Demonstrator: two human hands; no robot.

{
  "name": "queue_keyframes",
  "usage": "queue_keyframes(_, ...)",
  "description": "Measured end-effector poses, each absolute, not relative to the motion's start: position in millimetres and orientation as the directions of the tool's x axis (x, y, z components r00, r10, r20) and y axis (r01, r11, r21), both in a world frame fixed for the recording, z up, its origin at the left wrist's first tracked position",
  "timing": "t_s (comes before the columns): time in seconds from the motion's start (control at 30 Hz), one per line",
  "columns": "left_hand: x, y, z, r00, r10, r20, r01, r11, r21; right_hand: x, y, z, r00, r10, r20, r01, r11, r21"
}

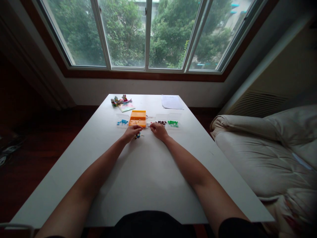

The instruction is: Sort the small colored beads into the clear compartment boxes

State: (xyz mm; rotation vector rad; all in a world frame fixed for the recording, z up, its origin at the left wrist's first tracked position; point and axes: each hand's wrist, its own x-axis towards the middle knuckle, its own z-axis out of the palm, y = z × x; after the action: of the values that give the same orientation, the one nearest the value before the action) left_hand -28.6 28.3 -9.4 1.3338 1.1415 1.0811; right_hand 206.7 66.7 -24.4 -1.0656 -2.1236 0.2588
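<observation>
My left hand (132,132) is closed in front of the orange box (138,115), its fingers bent together; what they hold is too small to make out. Small multicoloured beads or pieces (138,135) lie at or just under it. My right hand (158,130) is closed too, its fingertips by the front of the clear trays, and any item in them cannot be made out. Between the hands runs a thin dark string or wire (147,127). Beside the hands are blue pieces (122,122), dark brown pieces (162,122) and green pieces (173,123).
Several small figures (119,100) and a pastel card (127,106) sit at the back left of the white table (148,178). White paper (172,102) lies at the back right. A cream sofa (247,158) stands right of the table.
</observation>
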Motion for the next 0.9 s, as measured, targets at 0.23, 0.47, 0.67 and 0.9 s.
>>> queue_keyframes(0.23,-36.2,31.2,-9.9,0.125,0.96,0.252,0.586,-0.277,0.761,205.3,65.1,-19.6,-0.584,0.74,0.332,0.496,0.65,-0.576)
queue_keyframes(0.47,-45.4,35.4,-12.3,0.195,0.933,0.303,0.76,-0.339,0.554,218.2,68.0,-5.8,-0.733,0.677,0.065,0.474,0.577,-0.665)
queue_keyframes(0.67,-49.1,33.5,-17.1,0.257,0.904,0.342,0.801,-0.397,0.448,214.0,66.2,-5.1,-0.748,0.658,0.084,0.487,0.631,-0.604)
queue_keyframes(0.9,-47.7,29.2,-17.9,0.286,0.897,0.337,0.823,-0.41,0.393,213.3,65.7,-9.6,-0.712,0.694,0.108,0.499,0.608,-0.617)
